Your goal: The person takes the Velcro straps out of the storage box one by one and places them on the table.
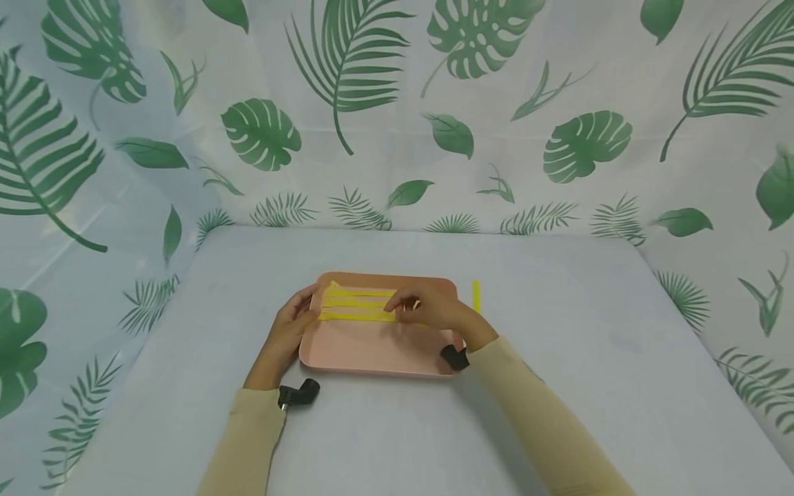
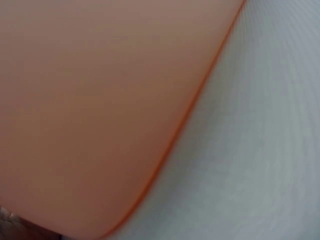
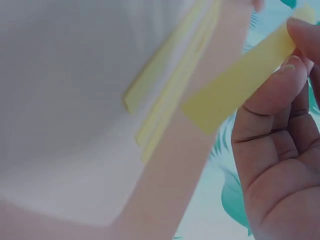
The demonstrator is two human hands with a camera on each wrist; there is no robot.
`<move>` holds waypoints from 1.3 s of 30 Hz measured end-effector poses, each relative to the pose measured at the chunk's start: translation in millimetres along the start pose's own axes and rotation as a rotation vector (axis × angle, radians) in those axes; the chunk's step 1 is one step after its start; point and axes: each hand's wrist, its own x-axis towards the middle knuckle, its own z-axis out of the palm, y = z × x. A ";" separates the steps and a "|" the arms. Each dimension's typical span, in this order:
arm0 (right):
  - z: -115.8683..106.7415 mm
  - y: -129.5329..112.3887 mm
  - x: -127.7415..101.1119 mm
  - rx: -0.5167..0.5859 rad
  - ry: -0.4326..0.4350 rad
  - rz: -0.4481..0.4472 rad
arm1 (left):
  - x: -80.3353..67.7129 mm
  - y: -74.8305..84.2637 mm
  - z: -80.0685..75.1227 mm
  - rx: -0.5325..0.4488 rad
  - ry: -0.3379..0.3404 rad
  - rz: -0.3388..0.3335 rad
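Observation:
My left hand (image 1: 290,332) grips the left side of a pink tray (image 1: 366,351), its thumb at the rim. Across the tray's far half, several flat yellow strips (image 1: 356,317) lie side by side. Over the tray's right part is my right hand (image 1: 431,306); the right wrist view shows its thumb and a finger pinching another yellow strip (image 3: 240,82) by one end. That strip slants above the tray's side, apart from the ones lying inside. The left wrist view mostly shows the tray's outer surface (image 2: 100,100), with little of the hand.
One more yellow strip (image 1: 476,295) lies on the white table just right of the tray, partly behind my right wrist. Each wrist wears a black camera (image 1: 300,393). A leaf-patterned cloth (image 1: 384,165) hangs behind the table and along its sides.

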 end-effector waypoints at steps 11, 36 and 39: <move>-11.6 -5.4 -15.0 0.068 0.171 0.005 | -0.9 1.3 1.1 -0.003 0.005 -0.003; -40.8 2.3 -69.0 0.245 0.301 0.062 | -3.8 2.4 1.5 -0.001 -0.006 -0.016; -43.4 7.7 -77.1 0.253 0.314 0.083 | -4.3 2.5 1.8 0.003 -0.006 -0.022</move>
